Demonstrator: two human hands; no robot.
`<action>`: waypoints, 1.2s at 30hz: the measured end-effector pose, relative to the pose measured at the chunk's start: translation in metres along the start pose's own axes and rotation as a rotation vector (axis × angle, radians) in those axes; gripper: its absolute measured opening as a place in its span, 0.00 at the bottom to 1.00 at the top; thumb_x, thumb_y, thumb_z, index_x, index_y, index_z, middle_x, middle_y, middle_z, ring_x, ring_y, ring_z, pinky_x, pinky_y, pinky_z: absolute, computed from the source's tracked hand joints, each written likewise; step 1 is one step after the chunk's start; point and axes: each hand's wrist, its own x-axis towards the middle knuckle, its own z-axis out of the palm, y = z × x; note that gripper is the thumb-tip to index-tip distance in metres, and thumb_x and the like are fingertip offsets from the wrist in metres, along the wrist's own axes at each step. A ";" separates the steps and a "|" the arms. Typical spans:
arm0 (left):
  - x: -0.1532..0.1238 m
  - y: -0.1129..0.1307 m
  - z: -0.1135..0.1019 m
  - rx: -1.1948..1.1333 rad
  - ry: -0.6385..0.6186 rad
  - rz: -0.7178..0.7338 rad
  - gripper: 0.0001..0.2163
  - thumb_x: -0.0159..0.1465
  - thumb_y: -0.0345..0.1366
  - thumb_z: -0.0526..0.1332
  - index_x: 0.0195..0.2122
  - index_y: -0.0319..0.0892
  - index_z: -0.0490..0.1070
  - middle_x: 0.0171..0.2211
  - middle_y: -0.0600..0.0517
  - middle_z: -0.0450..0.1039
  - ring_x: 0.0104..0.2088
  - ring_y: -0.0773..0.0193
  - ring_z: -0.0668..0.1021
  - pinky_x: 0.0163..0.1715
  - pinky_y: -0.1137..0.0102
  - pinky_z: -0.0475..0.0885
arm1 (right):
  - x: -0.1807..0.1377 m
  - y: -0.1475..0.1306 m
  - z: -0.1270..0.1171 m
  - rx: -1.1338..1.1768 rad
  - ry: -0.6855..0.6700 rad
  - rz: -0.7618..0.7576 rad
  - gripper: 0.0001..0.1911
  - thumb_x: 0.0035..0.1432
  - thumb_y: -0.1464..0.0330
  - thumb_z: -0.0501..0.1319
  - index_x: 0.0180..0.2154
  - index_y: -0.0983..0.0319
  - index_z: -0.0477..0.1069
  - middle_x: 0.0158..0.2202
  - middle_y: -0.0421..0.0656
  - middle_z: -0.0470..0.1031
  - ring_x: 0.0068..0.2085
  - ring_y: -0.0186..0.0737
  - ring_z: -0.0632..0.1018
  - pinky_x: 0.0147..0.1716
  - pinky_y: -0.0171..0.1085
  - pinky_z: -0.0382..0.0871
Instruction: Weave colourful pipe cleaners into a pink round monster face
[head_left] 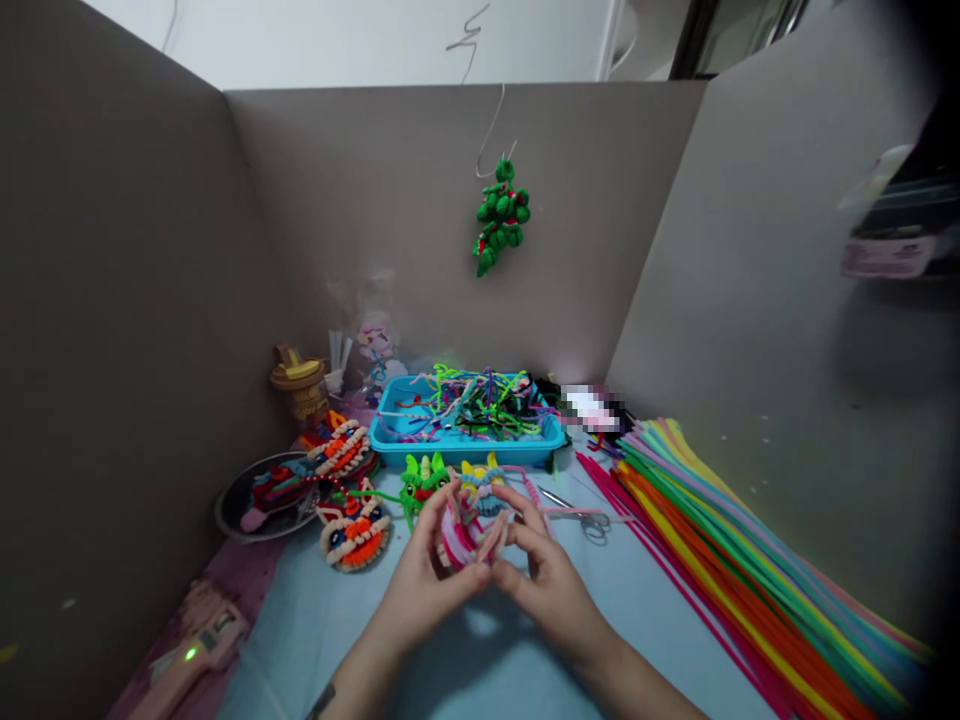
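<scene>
Between my two hands is a pink and white pipe-cleaner piece [459,535], rounded and partly covered by fingers. My left hand [435,570] grips its left side, thumb along the lower edge. The fingers of my right hand [536,570] pinch at its right side, where pale pink loops stand up. Just behind the hands sit a green pipe-cleaner figure [424,485] and a blue and yellow one [484,483]. An orange and cream round figure [356,535] lies left of my left hand. Scissors [585,520] rest beyond my right hand.
A blue tray [469,455] of tangled pipe-cleaner scraps stands at the back. Long coloured pipe cleaners [720,560] fan along the right. A metal bowl [232,510], a lidded cup [300,385] and a glue gun [195,650] are left. A green ornament [502,215] hangs above.
</scene>
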 end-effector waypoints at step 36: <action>-0.007 -0.012 -0.008 0.290 0.134 0.562 0.30 0.59 0.54 0.56 0.62 0.57 0.49 0.58 0.44 0.58 0.51 0.50 0.71 0.48 0.57 0.67 | 0.008 0.004 -0.012 0.353 0.128 0.068 0.12 0.48 0.56 0.68 0.25 0.58 0.77 0.64 0.46 0.56 0.65 0.53 0.54 0.59 0.51 0.52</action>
